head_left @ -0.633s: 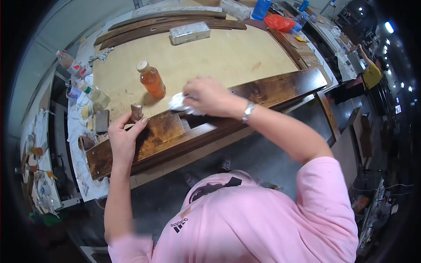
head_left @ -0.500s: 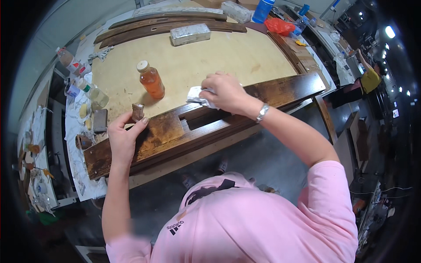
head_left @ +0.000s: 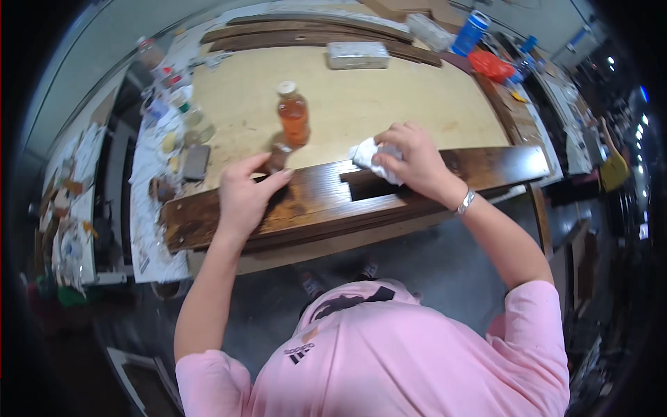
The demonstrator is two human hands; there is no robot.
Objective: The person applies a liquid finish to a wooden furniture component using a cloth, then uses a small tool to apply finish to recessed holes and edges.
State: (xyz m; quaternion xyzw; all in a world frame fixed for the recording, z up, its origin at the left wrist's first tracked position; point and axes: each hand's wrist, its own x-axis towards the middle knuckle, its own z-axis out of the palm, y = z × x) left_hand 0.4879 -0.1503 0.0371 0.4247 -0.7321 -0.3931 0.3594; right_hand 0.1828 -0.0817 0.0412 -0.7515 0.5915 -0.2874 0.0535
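Observation:
A long dark-stained wooden plank (head_left: 313, 194) with a rectangular slot lies along the near edge of the table. Pinched in the fingers of my left hand (head_left: 244, 194) is a small brown piece (head_left: 278, 158), blurred by motion, above the plank's left part. My right hand (head_left: 420, 158) closes around a crumpled white cloth (head_left: 375, 158), which rests at the plank's far edge beside the slot. Beyond my left hand stands a capped bottle of orange-brown liquid (head_left: 294, 119).
Several dark wooden strips (head_left: 306, 35) and a wrapped block (head_left: 358, 55) lie at the back. A grey block (head_left: 196, 162) and a clear bottle (head_left: 198, 125) are at the left. A red plastic bag (head_left: 490, 67) and a blue bottle (head_left: 471, 33) sit at the back right.
My view has turned, so the table and plank appear shifted right and more level. Both hands keep their hold and stay near the same parts of the plank; the brown piece is now blurred.

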